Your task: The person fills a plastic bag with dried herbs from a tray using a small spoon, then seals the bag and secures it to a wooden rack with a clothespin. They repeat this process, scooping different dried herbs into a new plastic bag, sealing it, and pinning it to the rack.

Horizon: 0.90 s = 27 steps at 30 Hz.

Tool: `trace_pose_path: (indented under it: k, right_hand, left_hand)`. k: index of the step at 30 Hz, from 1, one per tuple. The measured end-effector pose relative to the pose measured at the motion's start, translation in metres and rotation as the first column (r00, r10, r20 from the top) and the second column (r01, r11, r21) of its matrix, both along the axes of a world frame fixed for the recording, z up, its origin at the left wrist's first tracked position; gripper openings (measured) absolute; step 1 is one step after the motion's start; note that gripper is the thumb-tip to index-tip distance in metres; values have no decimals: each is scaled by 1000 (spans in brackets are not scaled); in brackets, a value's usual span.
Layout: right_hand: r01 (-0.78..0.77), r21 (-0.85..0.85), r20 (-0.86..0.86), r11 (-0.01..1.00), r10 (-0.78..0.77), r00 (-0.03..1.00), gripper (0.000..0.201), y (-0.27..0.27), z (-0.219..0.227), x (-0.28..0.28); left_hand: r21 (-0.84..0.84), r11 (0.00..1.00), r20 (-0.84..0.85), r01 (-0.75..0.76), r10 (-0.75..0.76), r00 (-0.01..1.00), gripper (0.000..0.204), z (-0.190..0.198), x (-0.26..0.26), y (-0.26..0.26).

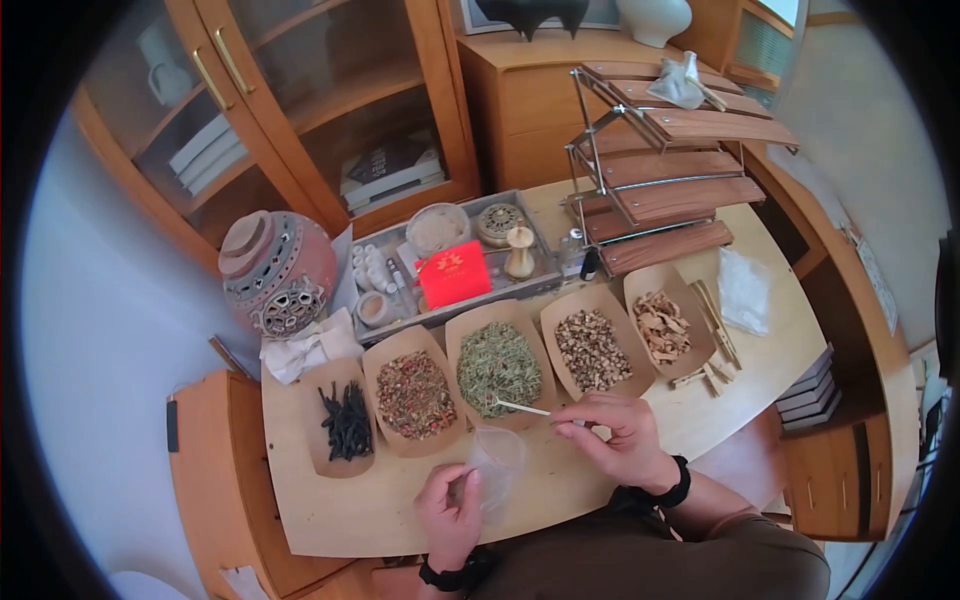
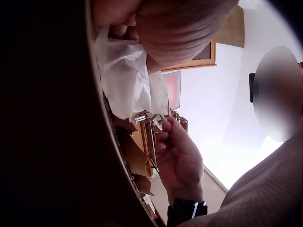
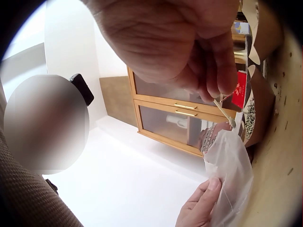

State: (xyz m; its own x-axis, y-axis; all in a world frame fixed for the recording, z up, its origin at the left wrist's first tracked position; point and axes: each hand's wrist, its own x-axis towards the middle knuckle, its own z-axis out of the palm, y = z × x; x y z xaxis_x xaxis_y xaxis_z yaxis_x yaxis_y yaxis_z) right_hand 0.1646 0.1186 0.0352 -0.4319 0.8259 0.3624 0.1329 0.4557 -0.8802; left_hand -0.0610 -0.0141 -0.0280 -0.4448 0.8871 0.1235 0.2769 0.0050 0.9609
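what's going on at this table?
Someone's handling dried plant bits. Left hand grips a thin see-through bag; right hand pinches a small spoon, its tip near the bag's mouth, beside the green herbs. Five paper trays sit in a row, each with material in it. Looks like bag filling, though I can't tell whether anything is in the bag.

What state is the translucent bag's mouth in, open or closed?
Open. In the head view, the rim of the translucent bag spreads in a rounded outline, while the left hand pinches its side.
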Motion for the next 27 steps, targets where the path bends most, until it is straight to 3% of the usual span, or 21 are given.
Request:
trace_pose_path:
  k: [6,8,9,11,14,18,20,21,23,24,26,27]
  right_hand:
    - [52,-108,-95,993,-62,994,17,-4,-10,-5]
    - [68,149,25,987,-72,997,19,0,-9,-5]
    - [64,147,23,987,-68,997,19,1,-8,-7]
    - [40,434,178,900,-129,976,24,3,-8,-10]
    - [25,518,208,855,-154,966,27,1,-4,-7]
    - [22,436,261,900,-149,954,26,1,-4,-5]
    - [70,411,147,909,-142,979,25,-2,-2,-6]
    - [118,430,158,895,-203,966,25,-2,-2,-5]
    - [86,356,69,931,-117,991,24,-4,-4,-8]
    - [143,382,72,913,-183,980,24,-7,-3,-6]
    - [111,306,-47,945,-101,994,24,-15,-7,-16]
    - [109,265,-11,958,-110,994,25,-18,-9,-16]
  left_hand:
    - [33,999,1,-27,27,1000,10,-1,-1,-3]
    - [22,1000,21,-22,21,1000,10,-1,-1,-3]
    - [21,999,18,-25,25,1000,10,-1,0,-3]
    - [41,999,29,-19,17,999,10,-1,0,-3]
    - [50,999,46,-7,5,999,9,0,0,-2]
    - [48,999,53,16,-18,998,10,-1,-2,-5]
    - [17,999,32,-49,48,998,11,-7,-4,-8]
    - [36,999,47,11,-13,999,11,-3,-3,-6]
    - [-33,999,-70,21,-23,997,12,6,-5,-9]
    - [-6,996,-64,86,-86,994,12,3,-4,-5]
    - [-1,999,-39,32,-32,999,14,-2,-6,-13]
    - [-20,999,-70,25,-27,997,13,5,-4,-14]
